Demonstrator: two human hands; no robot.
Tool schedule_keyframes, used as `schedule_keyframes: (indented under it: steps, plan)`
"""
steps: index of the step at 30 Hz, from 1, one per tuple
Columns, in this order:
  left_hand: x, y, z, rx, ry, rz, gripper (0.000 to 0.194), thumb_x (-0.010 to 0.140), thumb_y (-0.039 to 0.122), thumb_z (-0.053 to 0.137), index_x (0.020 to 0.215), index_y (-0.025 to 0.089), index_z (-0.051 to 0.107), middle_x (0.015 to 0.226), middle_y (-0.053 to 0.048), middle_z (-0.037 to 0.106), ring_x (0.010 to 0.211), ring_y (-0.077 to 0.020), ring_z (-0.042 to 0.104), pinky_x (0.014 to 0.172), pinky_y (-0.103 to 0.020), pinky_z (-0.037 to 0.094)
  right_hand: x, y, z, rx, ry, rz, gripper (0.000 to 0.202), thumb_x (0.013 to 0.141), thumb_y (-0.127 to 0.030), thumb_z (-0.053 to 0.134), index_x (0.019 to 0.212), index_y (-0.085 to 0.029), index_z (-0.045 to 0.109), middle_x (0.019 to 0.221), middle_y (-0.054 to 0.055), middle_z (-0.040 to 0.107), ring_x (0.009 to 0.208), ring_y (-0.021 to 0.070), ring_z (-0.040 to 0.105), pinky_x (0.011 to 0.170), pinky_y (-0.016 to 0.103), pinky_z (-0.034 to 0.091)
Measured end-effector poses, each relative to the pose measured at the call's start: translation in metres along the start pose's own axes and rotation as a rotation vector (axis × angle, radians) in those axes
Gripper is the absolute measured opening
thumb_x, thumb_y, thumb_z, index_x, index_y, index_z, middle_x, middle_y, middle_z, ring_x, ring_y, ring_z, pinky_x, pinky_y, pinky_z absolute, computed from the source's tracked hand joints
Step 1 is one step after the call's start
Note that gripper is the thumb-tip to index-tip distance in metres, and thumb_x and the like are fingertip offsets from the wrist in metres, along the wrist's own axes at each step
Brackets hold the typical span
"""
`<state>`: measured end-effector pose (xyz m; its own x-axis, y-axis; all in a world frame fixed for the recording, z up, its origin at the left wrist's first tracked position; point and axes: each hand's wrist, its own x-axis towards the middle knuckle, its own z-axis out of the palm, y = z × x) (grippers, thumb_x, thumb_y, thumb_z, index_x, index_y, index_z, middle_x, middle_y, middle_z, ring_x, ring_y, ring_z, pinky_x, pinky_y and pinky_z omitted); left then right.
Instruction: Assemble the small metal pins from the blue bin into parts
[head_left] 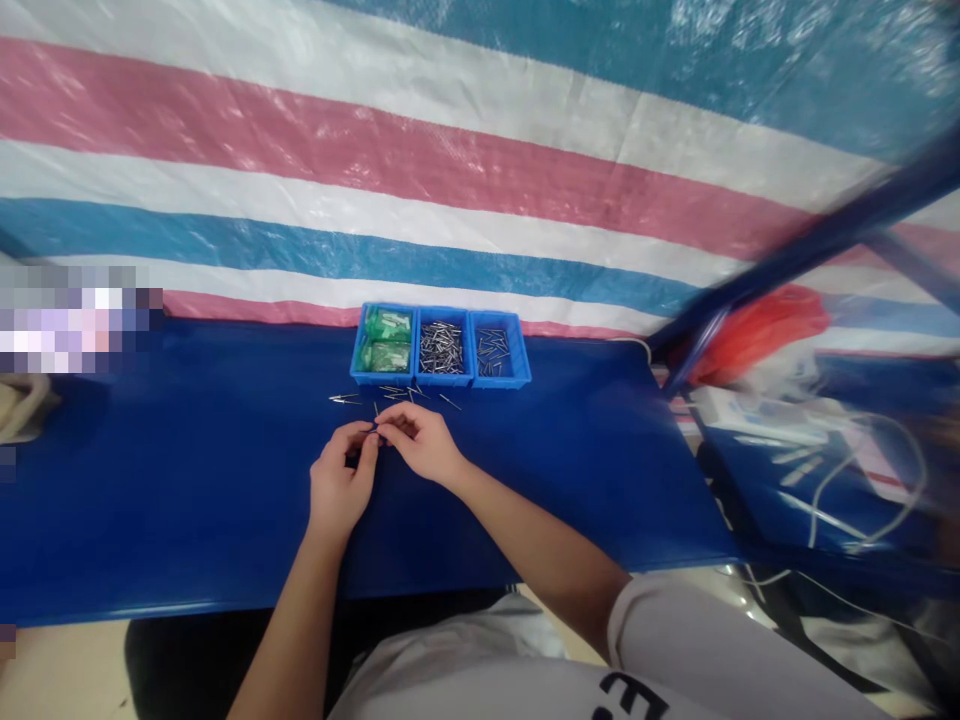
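My left hand (345,473) and my right hand (420,440) meet over the blue table, fingertips pinched together. A small thin dark piece shows between them, too small to name. Just beyond the fingers lie several slim metal pins (394,391), with one pin (450,402) apart to the right. Three blue bins stand side by side behind them. The left bin (358,345) holds green-tinted plastic packs (388,357), the middle bin (444,379) a heap of metal pins (441,347), and the right bin (517,376) fewer pins (491,345).
The blue table (187,480) runs along a striped plastic sheet (450,180). At right, a dark blue metal frame (810,235) stands before a second surface with a red bag (765,330), a white box (757,415) and a white cable (817,500). A pixelated patch covers the far left.
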<state>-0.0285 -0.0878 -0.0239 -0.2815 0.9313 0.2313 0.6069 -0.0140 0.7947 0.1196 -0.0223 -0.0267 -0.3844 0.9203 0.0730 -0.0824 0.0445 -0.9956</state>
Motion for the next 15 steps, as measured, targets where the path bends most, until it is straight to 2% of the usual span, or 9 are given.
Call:
schedule_keyframes:
  steps: [5,12,15]
  plan:
    - [-0.001,-0.001,0.000,0.017,-0.026,0.017,0.026,0.097,0.044,0.058,0.109,0.023,0.069,0.097,-0.003,0.077,0.088,-0.0163,0.072,0.085,-0.030,0.055,-0.002,-0.006,-0.002,-0.082,0.037,-0.023,0.023,0.091,-0.042,0.068,0.101,-0.022,0.073,0.088,0.003,0.074,0.074,0.0148,0.068,0.073,0.029,0.057]
    - [0.001,0.001,-0.003,0.074,-0.025,0.000,0.031,0.100,0.045,0.050,0.099,0.021,0.069,0.086,-0.003,0.077,0.081,-0.0177,0.073,0.078,-0.030,0.055,-0.003,-0.014,-0.004,-0.218,-0.038,-0.130,0.019,0.090,-0.039,0.070,0.098,-0.022,0.076,0.095,0.004,0.075,0.081,0.0162,0.069,0.078,0.030,0.057]
    - [-0.001,0.001,-0.003,0.053,-0.021,-0.010,0.030,0.099,0.046,0.052,0.103,0.022,0.070,0.087,-0.003,0.077,0.082,-0.0174,0.073,0.080,-0.030,0.056,-0.003,-0.014,-0.006,-0.273,-0.044,-0.156,0.016,0.093,-0.036,0.066,0.095,-0.023,0.075,0.096,0.004,0.075,0.084,0.0168,0.069,0.081,0.031,0.056]
